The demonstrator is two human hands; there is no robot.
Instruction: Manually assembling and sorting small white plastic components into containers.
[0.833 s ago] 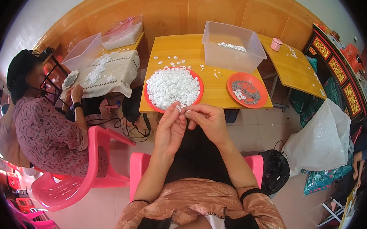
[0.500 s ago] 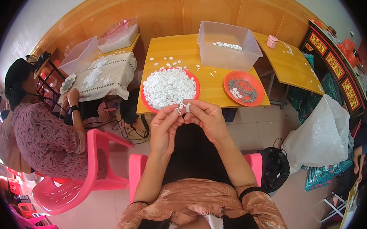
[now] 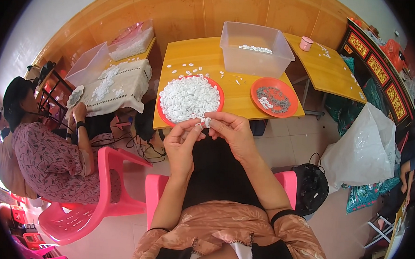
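Left hand (image 3: 181,140) had tipped outward, and it and the right hand (image 3: 234,133) each pinched a small white oval plastic piece (image 3: 208,123), likely light, hard, slippery and best held by its edges, just beside the round red plastic bowl (image 3: 222,98).

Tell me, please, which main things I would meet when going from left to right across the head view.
Beige cloth, red bowl of white pieces, orange dish, pink cup, large white sack.

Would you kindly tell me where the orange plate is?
In the head view, the orange plate is right of the red bowl, near the front of the table.
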